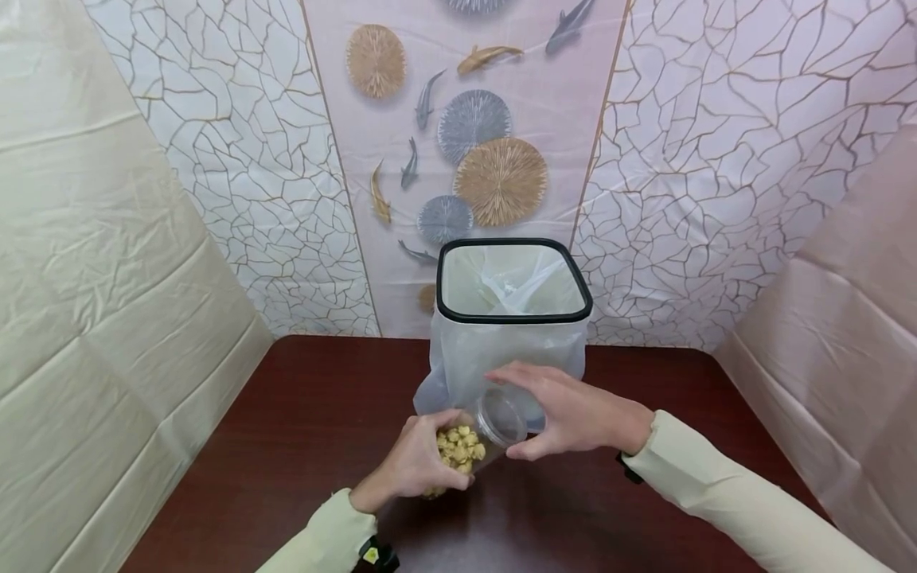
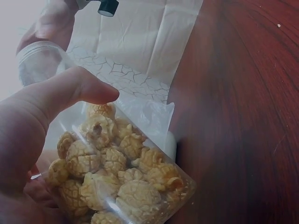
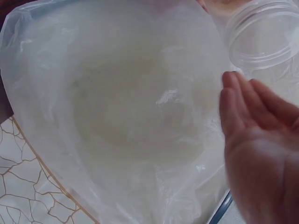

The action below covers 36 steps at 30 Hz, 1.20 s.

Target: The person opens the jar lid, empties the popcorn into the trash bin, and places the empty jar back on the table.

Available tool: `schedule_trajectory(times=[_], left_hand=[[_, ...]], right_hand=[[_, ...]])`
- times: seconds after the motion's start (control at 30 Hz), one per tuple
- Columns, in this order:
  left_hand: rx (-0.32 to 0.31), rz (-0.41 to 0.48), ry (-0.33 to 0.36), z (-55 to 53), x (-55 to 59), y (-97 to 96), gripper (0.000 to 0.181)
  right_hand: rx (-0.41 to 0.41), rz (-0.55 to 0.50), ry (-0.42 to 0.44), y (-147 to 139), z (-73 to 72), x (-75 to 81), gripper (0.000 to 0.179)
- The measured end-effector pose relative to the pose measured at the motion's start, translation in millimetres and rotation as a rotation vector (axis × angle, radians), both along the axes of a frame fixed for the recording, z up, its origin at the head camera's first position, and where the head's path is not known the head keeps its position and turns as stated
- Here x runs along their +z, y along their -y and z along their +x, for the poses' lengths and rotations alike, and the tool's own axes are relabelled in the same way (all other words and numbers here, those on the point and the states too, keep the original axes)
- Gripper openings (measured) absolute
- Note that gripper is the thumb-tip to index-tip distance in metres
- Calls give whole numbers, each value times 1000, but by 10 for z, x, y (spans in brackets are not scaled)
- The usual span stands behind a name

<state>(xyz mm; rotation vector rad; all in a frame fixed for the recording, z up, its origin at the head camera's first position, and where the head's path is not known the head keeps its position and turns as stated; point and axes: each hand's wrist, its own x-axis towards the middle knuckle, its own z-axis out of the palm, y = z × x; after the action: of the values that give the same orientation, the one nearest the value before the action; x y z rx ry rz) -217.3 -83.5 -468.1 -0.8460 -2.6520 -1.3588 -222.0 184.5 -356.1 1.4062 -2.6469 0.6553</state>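
Note:
My left hand (image 1: 415, 461) grips a clear plastic jar (image 1: 499, 415) of caramel popcorn (image 1: 461, 447). The jar lies tilted over the table, its round, uncovered mouth pointing toward the right hand. In the left wrist view the popcorn (image 2: 112, 163) fills the lower part, and the thumb (image 2: 88, 86) presses across the clear wall. Beside the mouth, my right hand (image 1: 566, 406) is held with thumb and fingers spread apart and nothing between them. The right wrist view shows its fingers (image 3: 238, 102) extended just below the threaded jar rim (image 3: 264, 60).
Behind the hands stands a bin with a black square rim (image 1: 516, 319), lined with a translucent white bag (image 1: 494, 350). It stands on a dark red wooden table (image 1: 337, 390). Patterned cloth (image 1: 251, 167) hangs at the back, with beige cloth (image 1: 107, 318) along the sides.

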Motion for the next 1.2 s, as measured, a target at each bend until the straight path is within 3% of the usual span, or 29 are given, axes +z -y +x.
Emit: schedule_trajectory(times=[0.23, 0.47, 0.7, 0.93, 1.2], left_hand=[[6, -8, -12, 1, 2, -6, 67], [-4, -17, -18, -22, -32, -35, 65], [-21, -31, -9, -42, -59, -62, 63], [-15, -32, -2, -51, -49, -76, 64], [-24, -12, -9, -69, -45, -86, 63]], right_hand=[[-180, -13, 47, 50, 26, 33, 68], [-242, 19, 91, 46, 12, -30, 58], [-205, 31, 141, 12, -13, -71, 56], [-101, 1, 105, -50, -16, -44, 59], [23, -4, 38, -106, -29, -7, 78]])
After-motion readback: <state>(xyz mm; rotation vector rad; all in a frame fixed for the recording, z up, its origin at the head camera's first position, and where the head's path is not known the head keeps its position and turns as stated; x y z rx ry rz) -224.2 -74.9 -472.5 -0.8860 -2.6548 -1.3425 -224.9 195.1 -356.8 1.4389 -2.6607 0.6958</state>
